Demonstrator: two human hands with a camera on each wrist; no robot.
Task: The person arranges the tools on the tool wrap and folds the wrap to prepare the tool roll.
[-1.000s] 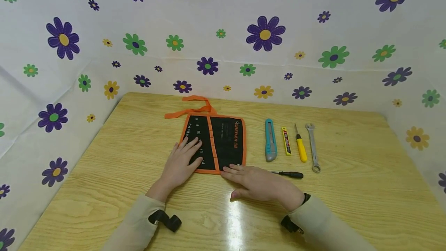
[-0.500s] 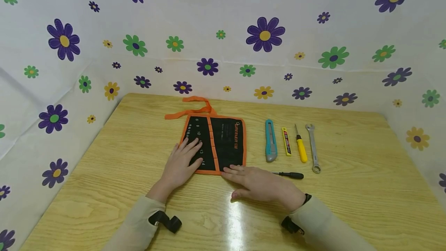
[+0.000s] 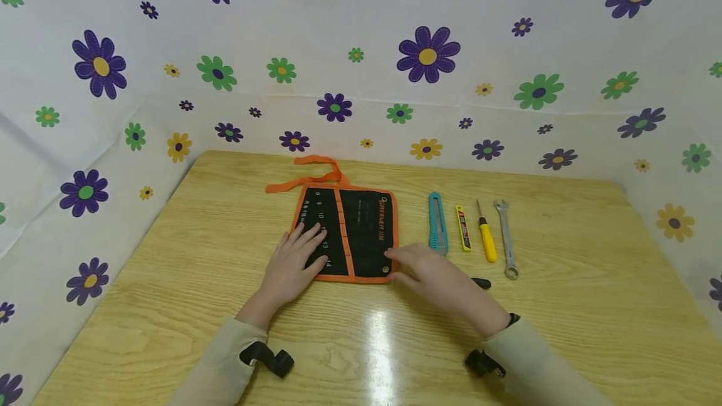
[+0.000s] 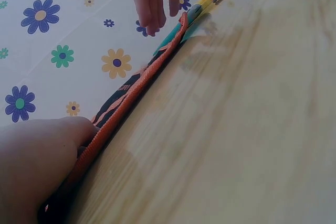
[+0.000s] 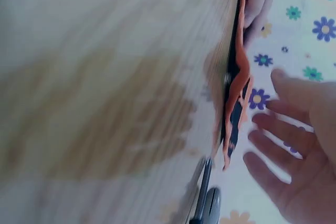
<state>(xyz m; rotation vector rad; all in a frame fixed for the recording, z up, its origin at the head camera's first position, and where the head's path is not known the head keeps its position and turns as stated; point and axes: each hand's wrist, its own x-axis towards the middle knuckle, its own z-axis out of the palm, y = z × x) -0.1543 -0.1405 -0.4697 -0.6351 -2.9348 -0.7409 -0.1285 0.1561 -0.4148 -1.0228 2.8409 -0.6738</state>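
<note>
A black tool pouch [image 3: 366, 230] with orange trim lies spread on the table, its orange tie straps [image 3: 316, 178] at the back. My left hand [image 3: 289, 271] rests on its numbered left half, fingers extended. Just off the right edge is my right hand [image 3: 431, 277]; in the right wrist view its fingers [image 5: 281, 148] are spread and hold nothing. The left wrist view shows that hand raised above the pouch's far end. Partly hidden behind the right hand is a screwdriver with a black handle [image 3: 481, 283].
Right of the pouch lie a teal utility knife [image 3: 435, 221], a yellow blade case [image 3: 463, 229], a yellow-handled screwdriver [image 3: 487, 243] and a combination wrench [image 3: 506, 240], roughly in a row. Flower-printed cloth [image 3: 361, 80] stands behind the wooden table [image 3: 197, 281].
My right hand has lifted off the pouch's front right corner and moved right, now covering most of the black-handled screwdriver. The left hand stays in place.
</note>
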